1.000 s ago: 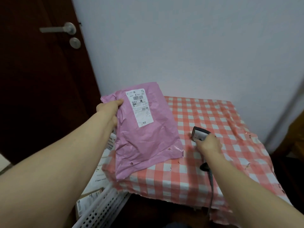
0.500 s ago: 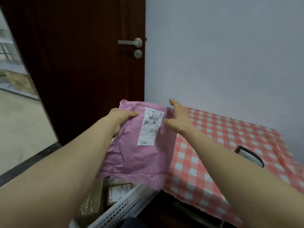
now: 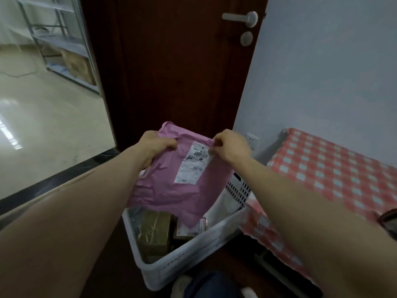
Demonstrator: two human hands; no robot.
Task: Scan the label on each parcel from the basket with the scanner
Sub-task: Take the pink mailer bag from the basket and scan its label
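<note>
Head view, biggest first: the door [image 3: 171, 72] fills twelve o'clock, and the checked table [image 3: 335, 168] runs off at three o'clock. At six o'clock the white basket [image 3: 193, 254] sits on the floor just left of the table, with a brown box [image 3: 153, 235] and other parcels inside. Above its middle hangs the pink mailer [image 3: 171, 190], label [image 3: 193, 162] facing the camera. The left hand [image 3: 155, 147] grips its top left corner; the right hand [image 3: 229, 145] pinches the top right corner beside the label.

Judging by this, the step in hand is moving this mailer over the basket, whether out or back I cannot tell. A scan would call for freeing the right hand for the scanner and keeping the label flat and uncreased.

Only a dark edge [image 3: 388, 220] shows at four o'clock, cut by the frame; possibly the scanner. The label print is too blurred to read, and the mailer hides part of the basket.
</note>
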